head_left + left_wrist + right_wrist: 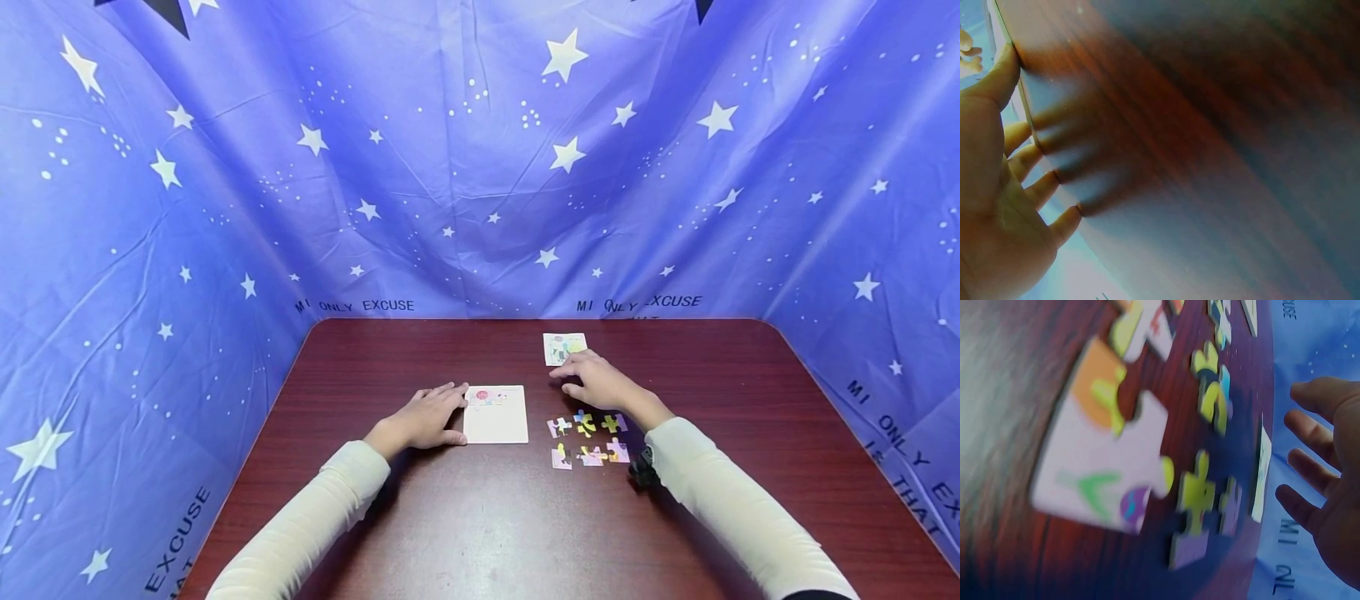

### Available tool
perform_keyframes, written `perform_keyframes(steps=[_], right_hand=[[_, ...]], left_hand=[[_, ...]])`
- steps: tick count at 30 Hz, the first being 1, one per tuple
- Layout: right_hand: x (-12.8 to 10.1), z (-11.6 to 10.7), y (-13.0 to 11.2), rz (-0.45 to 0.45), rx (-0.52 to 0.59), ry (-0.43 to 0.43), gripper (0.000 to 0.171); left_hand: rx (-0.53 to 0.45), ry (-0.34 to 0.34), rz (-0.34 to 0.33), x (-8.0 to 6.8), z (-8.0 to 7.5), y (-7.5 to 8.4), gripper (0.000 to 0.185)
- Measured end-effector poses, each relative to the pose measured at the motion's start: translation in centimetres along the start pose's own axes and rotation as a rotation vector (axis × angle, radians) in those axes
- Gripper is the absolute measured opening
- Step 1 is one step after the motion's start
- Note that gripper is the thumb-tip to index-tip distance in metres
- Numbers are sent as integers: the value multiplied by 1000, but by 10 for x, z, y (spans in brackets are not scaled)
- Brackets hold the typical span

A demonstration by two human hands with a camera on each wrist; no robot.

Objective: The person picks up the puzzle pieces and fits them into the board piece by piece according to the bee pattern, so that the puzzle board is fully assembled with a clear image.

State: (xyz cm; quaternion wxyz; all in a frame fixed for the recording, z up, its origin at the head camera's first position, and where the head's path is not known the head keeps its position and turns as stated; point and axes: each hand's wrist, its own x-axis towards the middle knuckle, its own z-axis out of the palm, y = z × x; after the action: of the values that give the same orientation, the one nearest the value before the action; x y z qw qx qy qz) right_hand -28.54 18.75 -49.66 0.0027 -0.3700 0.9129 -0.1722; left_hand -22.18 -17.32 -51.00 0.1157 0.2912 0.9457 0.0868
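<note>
Nearest the person, on the dark wooden table (480,533), lie 6 loose puzzle pieces (588,437) in 2 rows of 3, just right of middle. None is held. In the right wrist view the closest piece (1107,459) shows purple, orange and green, lying flat.

Left of them sits the white puzzle tray (496,413), flat on the table. It holds only 1 fitted patch, pink and red, in its far left corner; the rest of it is bare white. The left hand (422,419) rests at its left edge, fingers relaxed and nearly straight, thumb along the near corner, steadying it rather than gripping.

Farther back, the right hand (596,379) hovers past the pieces, fingers loosely spread and holding nothing, its fingertips at the near edge of a small picture card (564,347).

To do this well, I'd judge the left hand should keep the tray pinned flat, and the right should take 1 piece by its edges, check it against the card, and build out from the filled corner.

Behind everything hangs a blue starred cloth (480,167).
</note>
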Motion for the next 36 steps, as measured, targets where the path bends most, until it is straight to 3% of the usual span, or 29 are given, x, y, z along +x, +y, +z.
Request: perform_keyframes(steps=[6, 15, 36], right_hand=[[-13, -2, 11, 5, -4, 36, 29], [-28, -8, 22, 71, 45, 21, 31], [-58, -7, 41, 76, -17, 5, 32]], left_hand=[[1, -2, 3, 0, 0, 0, 68], [2, 0, -4, 0, 1, -1, 67], [-1, -8, -5, 0, -1, 1, 67]])
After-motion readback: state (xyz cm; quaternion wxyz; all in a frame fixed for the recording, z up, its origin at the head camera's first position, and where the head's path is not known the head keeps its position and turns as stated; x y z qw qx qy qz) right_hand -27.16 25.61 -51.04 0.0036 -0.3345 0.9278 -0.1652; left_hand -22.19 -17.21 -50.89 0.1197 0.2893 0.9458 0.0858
